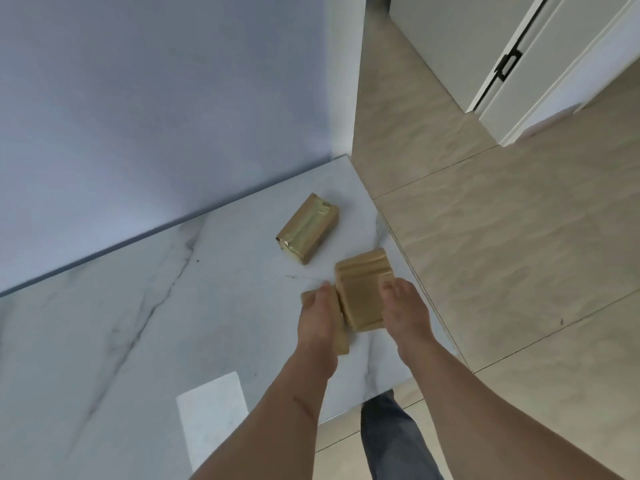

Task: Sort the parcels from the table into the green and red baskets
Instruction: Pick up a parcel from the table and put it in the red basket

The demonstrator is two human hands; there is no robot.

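Note:
Three brown-paper parcels lie near the right end of the white marble table (138, 306). The far parcel (307, 228), shiny with tape, lies alone near the wall. My right hand (403, 306) grips the right edge of a larger parcel (362, 292), fingers curled over its side. My left hand (318, 311) lies over a smaller flat parcel (343, 341) that is mostly hidden beneath it, fingers curled on its far end. The two near parcels touch each other. No green or red basket is in view.
A pale wall (173, 98) runs along the table's far edge. The table's right edge (408, 271) drops to a beige tiled floor (519, 237). A white door with a black handle (507, 65) stands at the upper right. My leg in jeans (388, 431) is below the table's corner.

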